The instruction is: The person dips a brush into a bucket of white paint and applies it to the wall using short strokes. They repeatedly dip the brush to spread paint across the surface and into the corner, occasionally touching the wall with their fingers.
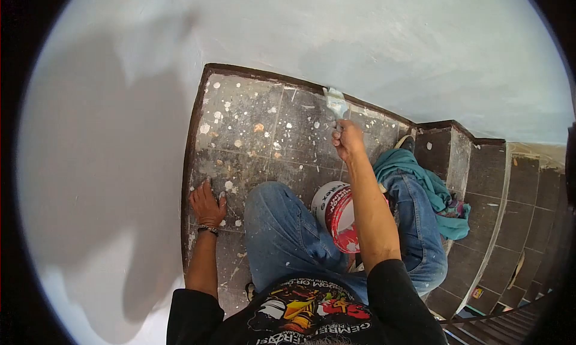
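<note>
My right hand [348,138] is closed round the handle of a paintbrush [336,102], whose bristle end lies at the dark skirting edge [288,79] below the pale wall. My left hand [207,204] rests with fingers spread on the paint-spotted tiled floor [240,120], close to the left wall. Between my legs a red and white paint bucket [331,204] stands tilted toward me, partly hidden by my right forearm.
A teal cloth [420,176] lies over my right leg and the floor. To the right, dark tiled steps [486,171] go down beside the wall. A small yellow item [477,293] and a railing [510,327] are at the lower right.
</note>
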The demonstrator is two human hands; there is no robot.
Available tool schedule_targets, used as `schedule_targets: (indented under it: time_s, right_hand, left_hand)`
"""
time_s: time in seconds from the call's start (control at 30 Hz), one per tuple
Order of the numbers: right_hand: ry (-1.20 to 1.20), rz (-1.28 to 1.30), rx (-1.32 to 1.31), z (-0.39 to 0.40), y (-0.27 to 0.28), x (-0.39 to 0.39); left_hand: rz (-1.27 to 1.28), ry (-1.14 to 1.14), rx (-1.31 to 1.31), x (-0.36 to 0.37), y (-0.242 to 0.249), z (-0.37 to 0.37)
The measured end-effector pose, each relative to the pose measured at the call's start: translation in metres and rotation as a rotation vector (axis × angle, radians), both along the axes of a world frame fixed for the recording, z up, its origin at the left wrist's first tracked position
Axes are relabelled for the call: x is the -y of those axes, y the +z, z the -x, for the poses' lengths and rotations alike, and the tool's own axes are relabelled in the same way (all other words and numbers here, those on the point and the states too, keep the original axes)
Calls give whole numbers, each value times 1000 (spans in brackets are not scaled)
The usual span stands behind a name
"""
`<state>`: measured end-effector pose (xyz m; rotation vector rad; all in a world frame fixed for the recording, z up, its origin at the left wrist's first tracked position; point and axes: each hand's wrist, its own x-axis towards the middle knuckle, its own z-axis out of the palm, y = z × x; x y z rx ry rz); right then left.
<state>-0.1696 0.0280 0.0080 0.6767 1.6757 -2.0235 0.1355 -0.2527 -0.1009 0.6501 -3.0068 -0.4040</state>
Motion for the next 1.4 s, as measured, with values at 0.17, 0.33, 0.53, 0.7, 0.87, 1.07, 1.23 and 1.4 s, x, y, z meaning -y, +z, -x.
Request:
schedule_targets:
  time_s: [0.17, 0.33, 0.53, 0.7, 0.87, 1.07, 1.23, 1.4]
  right_hand:
    - [113, 54, -2, -8, 3, 41]
    - [135, 83, -93, 14, 11, 84]
    - [183, 178, -309, -29, 85, 78]
    - [167, 115, -55, -21, 11, 91]
    - [110, 119, -35, -2, -2, 110]
    - [131, 134, -173, 8, 46, 111]
    - [152, 207, -452, -34, 135, 103]
    - [121, 162, -525, -47, 94, 102]
  left_hand:
    - [-36, -3, 6, 2, -2, -3]
    - [-41, -29, -66, 4, -4, -3]
    - [38, -44, -17, 4, -7, -5]
    - [-27, -24, -25, 4, -4, -3]
    - [-18, -19, -19, 4, -1, -1]
    - [-40, -25, -54, 4, 1, -1]
    - [-14, -25, -39, 4, -2, -2]
    - [-28, -8, -3, 2, 4, 1]
